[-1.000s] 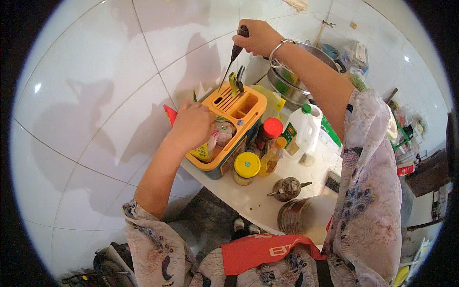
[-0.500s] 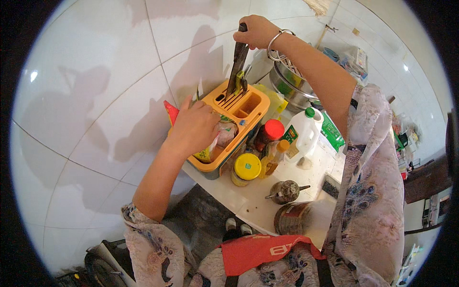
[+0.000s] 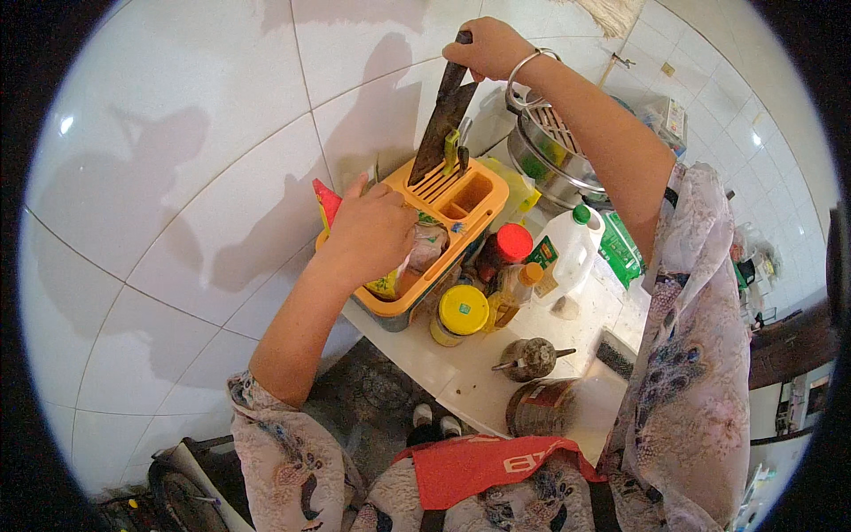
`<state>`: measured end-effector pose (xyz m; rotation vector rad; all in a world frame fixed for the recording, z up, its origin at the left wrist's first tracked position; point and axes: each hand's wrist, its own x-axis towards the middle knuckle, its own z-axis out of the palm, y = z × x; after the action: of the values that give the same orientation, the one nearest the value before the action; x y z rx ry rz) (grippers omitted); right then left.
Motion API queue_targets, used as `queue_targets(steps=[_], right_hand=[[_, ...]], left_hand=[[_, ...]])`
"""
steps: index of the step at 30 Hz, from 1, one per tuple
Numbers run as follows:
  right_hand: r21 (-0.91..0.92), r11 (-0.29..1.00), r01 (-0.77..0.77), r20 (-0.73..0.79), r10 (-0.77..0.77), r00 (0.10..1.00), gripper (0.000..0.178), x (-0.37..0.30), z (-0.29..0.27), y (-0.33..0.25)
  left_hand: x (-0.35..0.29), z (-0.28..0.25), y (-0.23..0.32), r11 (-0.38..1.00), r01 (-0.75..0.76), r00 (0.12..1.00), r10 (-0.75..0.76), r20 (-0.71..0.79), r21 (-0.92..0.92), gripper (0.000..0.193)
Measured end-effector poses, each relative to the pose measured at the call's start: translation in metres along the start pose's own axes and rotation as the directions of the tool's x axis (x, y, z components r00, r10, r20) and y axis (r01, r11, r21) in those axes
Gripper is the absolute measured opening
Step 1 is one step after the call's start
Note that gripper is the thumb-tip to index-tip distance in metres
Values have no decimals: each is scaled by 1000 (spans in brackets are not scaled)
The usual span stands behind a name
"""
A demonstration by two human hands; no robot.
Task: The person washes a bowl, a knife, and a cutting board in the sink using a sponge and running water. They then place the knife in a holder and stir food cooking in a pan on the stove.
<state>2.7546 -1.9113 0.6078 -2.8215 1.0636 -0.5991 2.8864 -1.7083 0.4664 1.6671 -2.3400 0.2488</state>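
Observation:
My right hand point(image 3: 490, 49) is closed around the dark handle of a cleaver point(image 3: 443, 129). The broad, dark blade slants down, its lower end at the slotted top of an orange kitchen organizer point(image 3: 386, 308). Beside the blade, a yellow-green handle point(image 3: 450, 152) and a dark one stick up from the slots. Over the organizer's near compartment lies my left hand point(image 3: 370, 235), palm down, with one finger stretched out and some fingertips hidden. It is next to a red and yellow packet point(image 3: 327, 202) and a clear plastic bag point(image 3: 429, 246) inside.
Right of the organizer stand a red-lidded jar point(image 3: 513, 242), a yellow-lidded jar point(image 3: 463, 309), an orange-capped bottle point(image 3: 516, 293) and a white jug point(image 3: 567, 253). A steel steamer pot point(image 3: 545, 160) is behind. Nearer me are a small dark pot point(image 3: 532, 359) and a large jar point(image 3: 542, 408).
The cleaver has risen slightly and turned, so more of its broad blade shows. My left hand stays over the organizer. The whole view has shifted a little.

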Motion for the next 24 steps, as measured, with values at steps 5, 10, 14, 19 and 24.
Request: queue_targets(steps=[5, 10, 14, 19, 24], right_hand=[[43, 999, -13, 6, 13, 1000, 40, 6, 4, 0], [24, 998, -50, 8, 50, 999, 40, 18, 18, 1], [-49, 997, -55, 43, 57, 997, 42, 26, 14, 7], [-119, 993, 4, 29, -1, 1000, 40, 28, 21, 1], [-96, 994, 42, 23, -40, 999, 38, 19, 22, -20]], left_hand=[[-1, -1, -1, 1000, -10, 1000, 10, -10, 19, 18], [-2, 1, -3, 1000, 3, 1000, -4, 10, 31, 19], [-1, 1, -2, 1000, -4, 1000, 4, -5, 21, 19], [1, 0, -1, 1000, 2, 1000, -2, 6, 8, 19], [0, 0, 0, 1000, 10, 1000, -10, -3, -1, 19]])
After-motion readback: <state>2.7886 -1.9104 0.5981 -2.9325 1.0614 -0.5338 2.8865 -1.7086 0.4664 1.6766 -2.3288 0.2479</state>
